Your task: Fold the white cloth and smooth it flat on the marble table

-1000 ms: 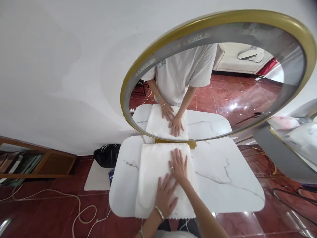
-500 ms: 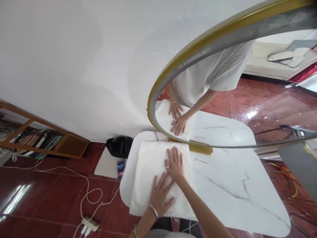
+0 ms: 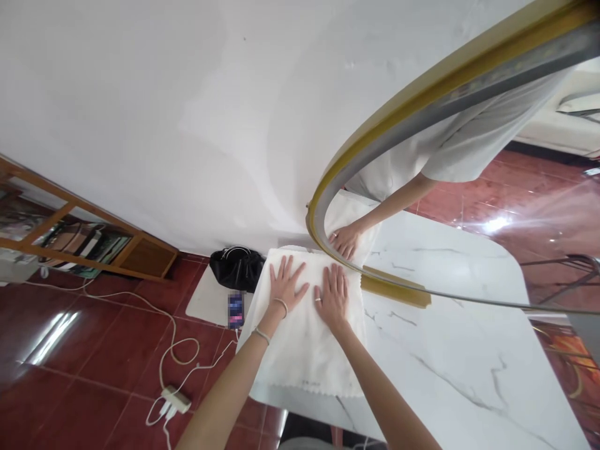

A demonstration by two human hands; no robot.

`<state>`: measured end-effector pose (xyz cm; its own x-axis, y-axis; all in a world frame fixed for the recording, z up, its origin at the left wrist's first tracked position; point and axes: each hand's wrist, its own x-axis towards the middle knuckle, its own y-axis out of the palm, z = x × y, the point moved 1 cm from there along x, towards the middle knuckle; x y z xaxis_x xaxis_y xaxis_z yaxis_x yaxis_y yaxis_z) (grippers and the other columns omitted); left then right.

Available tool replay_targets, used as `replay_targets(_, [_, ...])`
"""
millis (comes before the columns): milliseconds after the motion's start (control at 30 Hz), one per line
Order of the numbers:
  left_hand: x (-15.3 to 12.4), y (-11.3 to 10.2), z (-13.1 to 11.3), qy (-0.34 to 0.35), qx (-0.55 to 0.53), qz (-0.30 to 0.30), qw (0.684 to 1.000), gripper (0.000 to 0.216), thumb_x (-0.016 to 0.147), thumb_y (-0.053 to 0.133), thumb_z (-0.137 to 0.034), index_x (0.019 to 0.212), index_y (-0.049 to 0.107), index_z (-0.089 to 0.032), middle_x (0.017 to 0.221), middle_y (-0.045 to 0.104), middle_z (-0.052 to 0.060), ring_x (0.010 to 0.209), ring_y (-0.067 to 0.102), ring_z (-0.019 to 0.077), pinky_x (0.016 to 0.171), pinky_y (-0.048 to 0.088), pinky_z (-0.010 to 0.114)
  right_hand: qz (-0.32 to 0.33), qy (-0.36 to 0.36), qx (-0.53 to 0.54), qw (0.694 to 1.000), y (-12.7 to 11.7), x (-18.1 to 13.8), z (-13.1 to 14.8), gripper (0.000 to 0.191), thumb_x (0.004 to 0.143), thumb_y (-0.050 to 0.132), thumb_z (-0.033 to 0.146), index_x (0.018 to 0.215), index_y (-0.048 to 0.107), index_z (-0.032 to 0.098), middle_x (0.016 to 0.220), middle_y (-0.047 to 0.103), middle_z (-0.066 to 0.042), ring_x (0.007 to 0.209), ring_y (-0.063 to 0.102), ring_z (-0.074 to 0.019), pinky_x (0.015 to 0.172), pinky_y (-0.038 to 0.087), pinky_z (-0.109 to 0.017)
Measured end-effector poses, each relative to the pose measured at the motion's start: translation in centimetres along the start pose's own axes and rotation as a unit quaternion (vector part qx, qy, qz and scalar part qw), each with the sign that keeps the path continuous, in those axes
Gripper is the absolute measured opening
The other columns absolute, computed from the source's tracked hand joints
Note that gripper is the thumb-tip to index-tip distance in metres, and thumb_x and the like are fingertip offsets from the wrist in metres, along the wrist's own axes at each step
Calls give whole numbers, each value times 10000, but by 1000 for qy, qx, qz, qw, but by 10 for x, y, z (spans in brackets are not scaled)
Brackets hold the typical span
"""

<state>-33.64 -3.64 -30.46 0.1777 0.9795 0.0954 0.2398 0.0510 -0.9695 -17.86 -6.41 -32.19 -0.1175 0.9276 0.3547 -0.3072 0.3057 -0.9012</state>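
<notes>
A white cloth with a scalloped edge lies spread over the left end of a white marble-patterned table. My left hand rests flat on the cloth's far left part, fingers spread, with bracelets at the wrist. To its right, my right hand lies flat on the same cloth, its fingers stretched out and a ring on one of them. Neither hand grips anything. Small dark marks show near the cloth's front edge. A large gold-rimmed mirror stands at the table's back and reflects an arm and the cloth.
Left of the table, a black bag and a phone sit on a pale surface. A power strip with cables lies on the red tiled floor. A wooden shelf stands along the wall. A gold base supports the mirror.
My left hand has moved away from me, up the cloth to its far left part. The right hand stays flat on the far part. The cloth's front edge now sits farther onto the table.
</notes>
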Motion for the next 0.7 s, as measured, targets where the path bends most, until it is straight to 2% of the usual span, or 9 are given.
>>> replay_targets(133, [33, 0, 10, 6, 2, -7, 1000, 565, 905, 454, -538, 1432, 385, -347, 1582, 225, 57, 1459, 144, 306, 1140, 51, 629, 30, 23, -10, 999, 19, 41, -1, 590, 952, 328, 319, 1496, 261, 101, 1484, 367, -188, 1384, 275, -360, 1099, 215, -554])
replay_targets(267, [65, -3, 18, -20, -1, 6, 1000, 532, 916, 440, -530, 1406, 436, -323, 1525, 351, 81, 1411, 274, 317, 1137, 125, 614, 83, 41, -13, 996, 35, 82, -4, 537, 951, 303, 312, 1408, 420, 55, 1275, 566, -235, 1178, 501, -374, 982, 345, -549])
replay_targets(367, [70, -6, 16, 2, 5, 6, 1000, 479, 950, 416, -416, 1416, 425, -308, 1545, 314, 82, 1427, 247, 319, 1133, 145, 623, 81, 6, -7, 997, 35, 90, -9, 517, 955, 304, 304, 1396, 441, 72, 1258, 584, -224, 1178, 509, -359, 972, 371, -521])
replay_targets(433, [56, -6, 8, 46, 7, 24, 999, 478, 955, 379, -241, 1428, 403, -300, 1558, 293, 56, 1446, 216, 279, 1152, 149, 596, 73, -37, 1, 997, 28, 78, -10, 497, 949, 326, 271, 1409, 434, 119, 1356, 526, -184, 1269, 445, -333, 1027, 340, -505])
replay_targets(533, [11, -3, -10, 74, 4, 62, 995, 535, 916, 344, -93, 1416, 424, -267, 1540, 336, 36, 1440, 246, 234, 1170, 197, 528, 54, -95, 13, 994, 10, 35, -8, 444, 931, 356, 198, 1344, 519, 169, 1411, 492, -111, 1360, 355, -275, 1118, 259, -481])
replay_targets(633, [-42, 0, -29, 43, -3, 38, 998, 516, 942, 387, -219, 1455, 357, -264, 1568, 265, 54, 1454, 194, 267, 1159, 187, 572, 18, -105, 2, 994, -11, -15, -6, 427, 938, 365, 171, 1328, 534, 204, 1403, 505, -89, 1387, 324, -254, 1145, 204, -498])
replay_targets(700, [-65, 1, -38, 46, -13, 17, 999, 593, 938, 431, -374, 1495, 263, -265, 1589, 190, 72, 1465, 135, 294, 1154, 139, 608, 24, -87, -16, 996, -22, -37, -7, 444, 949, 384, 196, 1379, 482, 244, 1467, 430, -91, 1421, 263, -266, 1138, 199, -516])
